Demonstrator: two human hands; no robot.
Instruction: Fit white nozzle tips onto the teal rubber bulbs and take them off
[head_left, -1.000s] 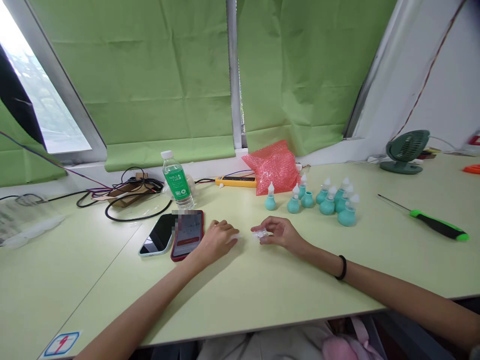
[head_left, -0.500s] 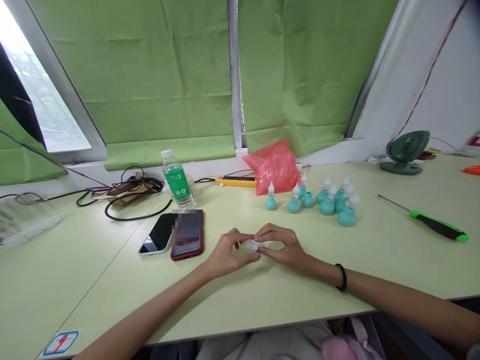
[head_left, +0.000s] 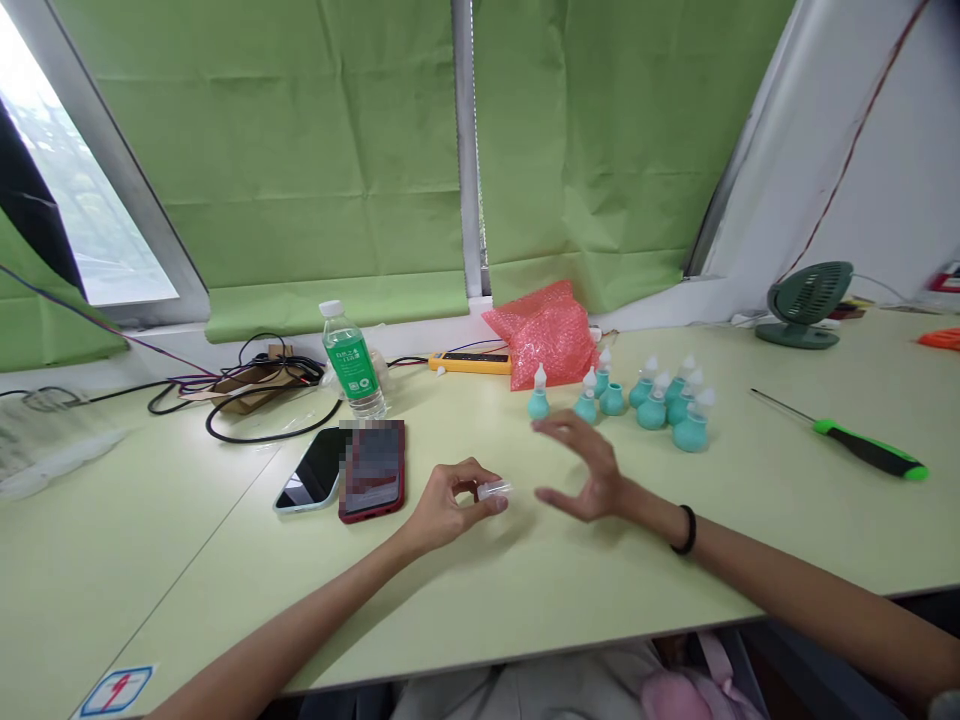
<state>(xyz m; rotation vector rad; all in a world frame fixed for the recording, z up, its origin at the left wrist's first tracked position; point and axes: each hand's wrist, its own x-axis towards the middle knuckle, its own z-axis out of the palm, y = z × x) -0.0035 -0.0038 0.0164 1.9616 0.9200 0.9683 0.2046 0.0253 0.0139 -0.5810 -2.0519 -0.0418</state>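
Observation:
Between the thumb and fingers of my left hand [head_left: 455, 505] is a small clear plastic piece [head_left: 494, 489], held just above the table; its exact kind is too small to make out. My right hand [head_left: 589, 470] is apart from it, thumb and fingers spread wide with nothing between them. Behind my right hand stand several teal squeeze bulbs with clear pointed tips, one of them a bulb [head_left: 690, 432] at the right of the group. A teal bulb without a tip [head_left: 612, 400] stands among them, its neck bare.
Left of my hands lie a red-cased phone [head_left: 373, 470] and a pale-cased phone [head_left: 309, 475]. A water bottle [head_left: 352, 365], black cables [head_left: 274, 438] and a pink bubble-wrap bag [head_left: 551, 340] are farther back. On the right are a screwdriver [head_left: 870, 448] and a green fan [head_left: 806, 305].
My right hand has let go of the clear plastic piece, opened, and moved right. The left hand still holds the piece, which has shifted slightly left.

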